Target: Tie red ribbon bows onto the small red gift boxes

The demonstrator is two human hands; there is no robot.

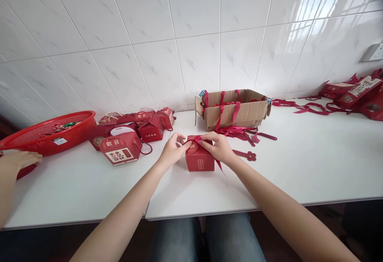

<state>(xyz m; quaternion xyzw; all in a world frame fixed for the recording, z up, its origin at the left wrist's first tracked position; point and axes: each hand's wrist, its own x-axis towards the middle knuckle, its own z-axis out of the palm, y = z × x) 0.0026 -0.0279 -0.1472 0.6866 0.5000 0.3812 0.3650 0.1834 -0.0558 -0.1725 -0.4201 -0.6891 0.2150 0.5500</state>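
A red gift box stands upright on the white table in front of me, with dark red ribbon at its top and one tail hanging down its right side. My left hand is at the box's upper left edge, thumb and finger pinched on the ribbon. From the right, my right hand pinches the ribbon over the middle of the lid. The fingertips hide part of the knot or loop there. Just right of the box lies a red strap with a flower-shaped end.
Several red boxes and a red plastic basket stand left, where another person's hand reaches in. A cardboard box hung with ribbons is behind, loose ribbons before it. More red boxes sit far right, against the tiled wall.
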